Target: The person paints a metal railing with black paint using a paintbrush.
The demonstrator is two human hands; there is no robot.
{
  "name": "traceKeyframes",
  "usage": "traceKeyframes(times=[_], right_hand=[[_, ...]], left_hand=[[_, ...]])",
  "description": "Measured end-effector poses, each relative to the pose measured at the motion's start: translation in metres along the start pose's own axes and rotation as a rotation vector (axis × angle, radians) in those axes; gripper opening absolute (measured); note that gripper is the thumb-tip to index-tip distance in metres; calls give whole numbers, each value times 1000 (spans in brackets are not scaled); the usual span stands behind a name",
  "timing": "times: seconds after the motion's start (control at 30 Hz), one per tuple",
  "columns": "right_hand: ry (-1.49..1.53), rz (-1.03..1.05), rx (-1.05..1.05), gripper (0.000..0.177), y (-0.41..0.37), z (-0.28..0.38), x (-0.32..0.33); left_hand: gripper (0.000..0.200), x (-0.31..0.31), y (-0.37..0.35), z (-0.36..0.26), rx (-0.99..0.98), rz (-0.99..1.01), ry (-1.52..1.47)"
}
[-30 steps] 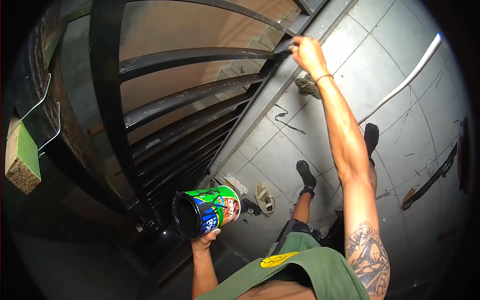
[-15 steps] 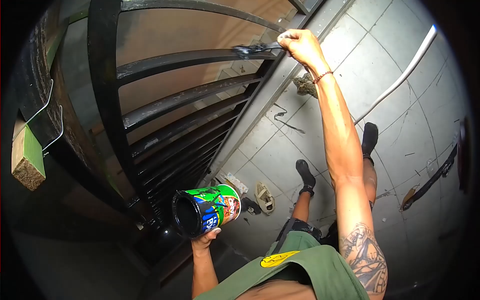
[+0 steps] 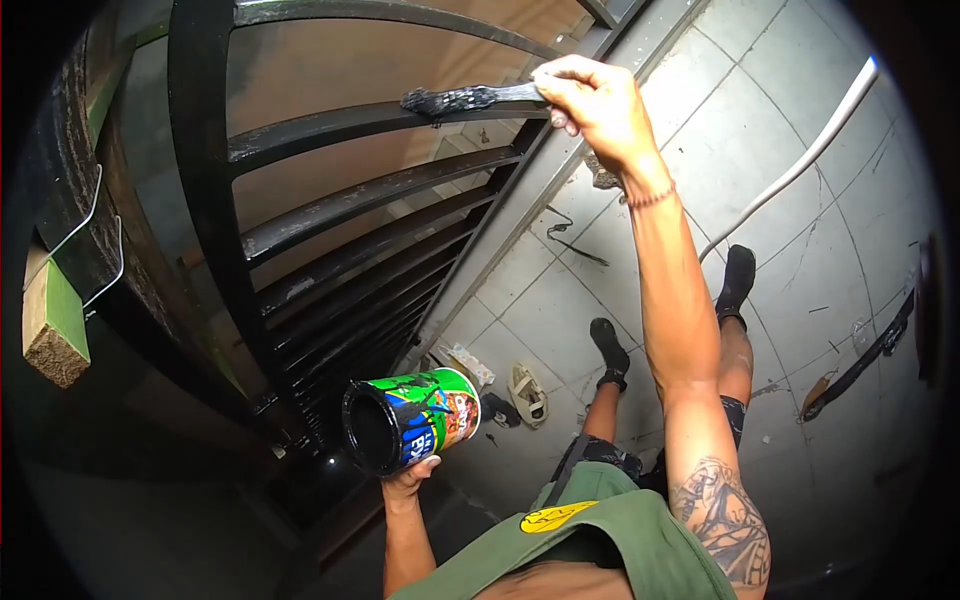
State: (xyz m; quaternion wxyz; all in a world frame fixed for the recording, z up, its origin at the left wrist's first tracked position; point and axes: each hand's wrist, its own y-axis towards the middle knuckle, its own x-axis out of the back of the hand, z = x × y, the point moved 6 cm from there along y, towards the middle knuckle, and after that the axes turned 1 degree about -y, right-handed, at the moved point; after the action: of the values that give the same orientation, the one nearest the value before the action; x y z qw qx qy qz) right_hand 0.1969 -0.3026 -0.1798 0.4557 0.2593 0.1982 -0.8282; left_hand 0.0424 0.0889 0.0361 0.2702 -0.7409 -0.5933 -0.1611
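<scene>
On the can [image 3: 440, 400] we make out "INT" in its blue part, the other lettering paint-streaked or too blurred.

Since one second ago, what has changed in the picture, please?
The right hand has moved slightly left in the view, and its brush now extends left over a black bar. Nothing was visibly taken hold of or let go. The left hand still holds the can tilted; the pale shoe stayed put.

Right arm [image 3: 682, 310] outstretched (grip [image 3: 602, 106] pinched), left grip [image 3: 406, 482] curled
</scene>
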Motion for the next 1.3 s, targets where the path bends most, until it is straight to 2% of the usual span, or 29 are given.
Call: traceKeyframes(times=[0.13,0.17,0.2,0.27,0.3,0.33,0.37,0.4,0.47,0.5,0.6,0.67,0.7,0.8,0.87,0.9,0.93,1.0,1.07,1.1,1.2,1.27,1.3], right_hand=[[-427,-205,-177,14,17,-78,41],[-691,-270,-94,17,20,-84,50],[-752,-264,-93,18,22,-88,55],[-901,-325,134,17,23,-78,56],[-904,-324,132,17,26,-84,58],[-967,-302,293,14,31,-86,54],[-1024,-280,457,12,34,-84,47],[-1024,-279,448,12,41,-92,51],[-1026,-135,388,8,50,-107,36],[-1152,-66,388,7,51,-109,23],[-1100,-19,417,10,56,-98,13],[-790,-32,158,15,55,-70,26],[-589,-33,-86,18,54,-66,36],[-900,-51,222,17,48,-37,33],[-1077,-19,304,22,58,-70,26],[-1014,46,143,24,55,-72,18],[-1132,60,254,22,59,-80,9],[-1123,76,275,18,55,-67,0],[-834,70,165,15,53,-40,9],[-546,118,22,17,53,-33,13],[-196,163,99,19,46,-3,15],[-100,181,101,16,56,-12,18],[-163,198,-2,15,62,-34,24]], left_hand=[[85,2,-2,4,60,-27,-40],[85,5,-2,6,63,-27,-38],[84,8,-2,8,40,-34,-15],[83,10,1,9,16,-37,1],[83,7,1,7,29,-32,-27],[82,5,2,7,41,-26,-54],[82,7,3,5,-19,27,39],[82,3,5,6,-12,28,43],[83,3,4,7,52,-43,-27],[83,2,3,5,53,-46,-25],[84,4,4,3,66,-76,-28],[87,14,2,6,67,-39,-50],[87,11,4,5,64,-38,-53],[86,8,4,0,72,-49,-83],[86,9,5,3,77,-45,-66],[87,7,6,1,72,-51,-53],[87,9,6,3,71,-50,-51],[89,15,3,7,37,-46,-23],[89,14,5,4,32,-24,-3],[89,15,5,6,55,-39,-18],[88,13,5,4,85,-70,-54],[87,15,6,-2,36,-73,-23],[84,12,8,-5,33,-70,-26]])
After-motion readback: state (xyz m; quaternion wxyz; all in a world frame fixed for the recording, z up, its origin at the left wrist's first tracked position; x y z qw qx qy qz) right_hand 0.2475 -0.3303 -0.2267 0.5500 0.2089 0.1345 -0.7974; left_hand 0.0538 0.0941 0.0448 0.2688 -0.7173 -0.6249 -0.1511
